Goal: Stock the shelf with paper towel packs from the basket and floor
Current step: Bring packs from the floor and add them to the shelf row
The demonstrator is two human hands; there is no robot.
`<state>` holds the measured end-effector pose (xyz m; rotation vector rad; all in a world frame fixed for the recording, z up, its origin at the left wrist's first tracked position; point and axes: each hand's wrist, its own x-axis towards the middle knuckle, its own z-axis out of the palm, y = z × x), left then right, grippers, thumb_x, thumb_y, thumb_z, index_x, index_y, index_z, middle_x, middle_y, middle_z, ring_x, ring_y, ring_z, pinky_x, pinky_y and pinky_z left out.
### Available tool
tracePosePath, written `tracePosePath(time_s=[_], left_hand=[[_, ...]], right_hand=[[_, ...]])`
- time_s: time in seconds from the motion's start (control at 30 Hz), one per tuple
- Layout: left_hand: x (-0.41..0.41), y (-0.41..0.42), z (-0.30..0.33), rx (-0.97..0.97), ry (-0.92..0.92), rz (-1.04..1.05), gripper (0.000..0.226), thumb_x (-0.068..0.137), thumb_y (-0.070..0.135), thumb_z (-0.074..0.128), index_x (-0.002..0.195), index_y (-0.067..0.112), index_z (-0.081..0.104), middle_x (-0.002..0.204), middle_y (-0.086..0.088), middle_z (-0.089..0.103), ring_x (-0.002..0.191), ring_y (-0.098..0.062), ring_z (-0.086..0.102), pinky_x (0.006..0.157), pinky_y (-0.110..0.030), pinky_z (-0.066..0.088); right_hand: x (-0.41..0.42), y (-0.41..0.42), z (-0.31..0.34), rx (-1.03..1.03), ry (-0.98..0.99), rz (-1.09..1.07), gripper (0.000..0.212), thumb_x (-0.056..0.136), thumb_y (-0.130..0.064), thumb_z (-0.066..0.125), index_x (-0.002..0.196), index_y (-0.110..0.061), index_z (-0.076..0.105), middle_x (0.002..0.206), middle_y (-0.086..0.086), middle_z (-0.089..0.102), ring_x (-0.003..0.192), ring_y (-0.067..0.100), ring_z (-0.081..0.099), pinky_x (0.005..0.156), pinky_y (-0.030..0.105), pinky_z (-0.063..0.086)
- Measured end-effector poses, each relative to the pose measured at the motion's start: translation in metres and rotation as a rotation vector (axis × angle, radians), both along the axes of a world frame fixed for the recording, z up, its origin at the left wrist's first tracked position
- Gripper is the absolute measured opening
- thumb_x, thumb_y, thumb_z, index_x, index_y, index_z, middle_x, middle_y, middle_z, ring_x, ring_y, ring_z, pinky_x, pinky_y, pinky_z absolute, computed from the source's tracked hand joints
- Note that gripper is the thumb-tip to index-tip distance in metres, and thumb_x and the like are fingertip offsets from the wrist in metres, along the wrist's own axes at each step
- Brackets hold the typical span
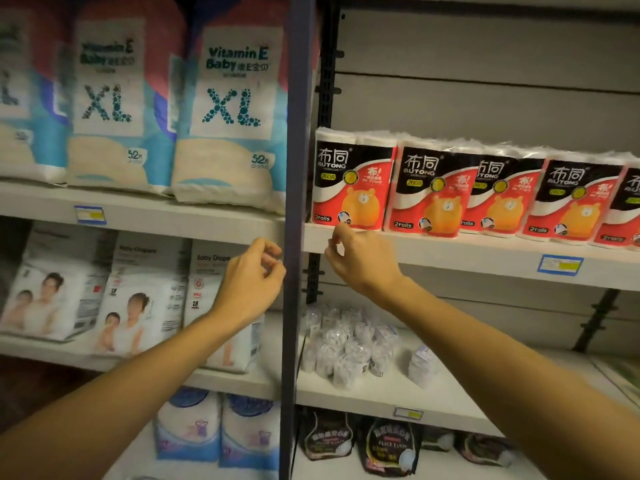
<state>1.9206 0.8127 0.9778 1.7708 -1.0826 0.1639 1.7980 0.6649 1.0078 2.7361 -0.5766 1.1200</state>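
Several red, black and white paper towel packs with an orange bear stand upright in a row on the right-hand shelf [450, 252]. The leftmost pack [353, 181] sits at the shelf's left end, and another pack [429, 192] stands beside it. My right hand [358, 258] hovers just below the leftmost pack's bottom edge, fingers loosely curled, holding nothing. My left hand [251, 278] is raised in front of the dark upright post [294, 237], fingers half curled and empty. No basket or floor is in view.
Left of the post, diaper packs marked XL [228, 116] fill the upper shelf and baby diaper packs [138, 296] the one below. Under the towel shelf lie small clear-wrapped white rolls [353, 344]. Dark pouches [388, 448] sit on the lowest shelf.
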Motion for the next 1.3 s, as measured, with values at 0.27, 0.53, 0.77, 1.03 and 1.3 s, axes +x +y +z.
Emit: tracePosePath(time_s=[0.27,0.53,0.77,1.03,1.3], left_hand=[[0.035,0.046,-0.040,0.017,0.093,0.154,0.008,0.090,0.013,0.060,0.097,0.016,0.059,0.085,-0.002,0.063,0.073,-0.014,0.062,0.063,-0.027,0.051],[0.023,0.075,-0.169,0.187,0.130,0.262,0.012,0.085,0.026,0.060,0.076,0.019,0.055,0.065,0.008,0.056,0.065,-0.018,0.059,0.061,-0.034,0.049],[-0.011,0.114,-0.352,0.421,0.271,0.314,0.009,0.089,0.025,0.062,0.089,0.015,0.060,0.085,0.003,0.059,0.077,-0.017,0.056,0.069,-0.029,0.045],[-0.028,0.172,-0.594,0.654,0.357,0.420,0.026,0.082,0.040,0.052,0.088,0.016,0.061,0.082,0.001,0.063,0.076,-0.023,0.060,0.065,-0.033,0.047],[-0.031,0.233,-0.813,0.786,0.410,0.496,0.017,0.090,0.036,0.056,0.096,0.020,0.057,0.098,0.004,0.062,0.084,-0.015,0.059,0.065,-0.027,0.041]], right_hand=[[0.045,0.035,-0.038,0.064,0.062,0.123,0.023,0.094,-0.034,0.051,0.094,-0.011,0.055,0.079,0.009,0.069,0.069,0.035,0.062,0.055,0.033,0.043],[0.046,0.046,-0.166,0.222,0.166,0.264,0.047,0.091,-0.040,0.054,0.129,-0.012,0.050,0.100,0.014,0.065,0.082,0.036,0.062,0.058,0.036,0.046],[0.014,0.067,-0.364,0.468,0.398,0.312,0.076,0.089,-0.046,0.058,0.151,-0.016,0.025,0.145,0.016,0.043,0.124,0.039,0.044,0.089,0.047,0.048],[-0.013,0.104,-0.611,0.597,0.721,0.314,0.074,0.092,-0.043,0.056,0.152,-0.021,0.019,0.142,0.015,0.044,0.127,0.036,0.042,0.099,0.041,0.040],[0.002,0.139,-0.844,0.587,0.838,0.360,0.066,0.095,-0.046,0.048,0.149,-0.024,0.016,0.132,0.014,0.052,0.118,0.034,0.050,0.089,0.041,0.048]])
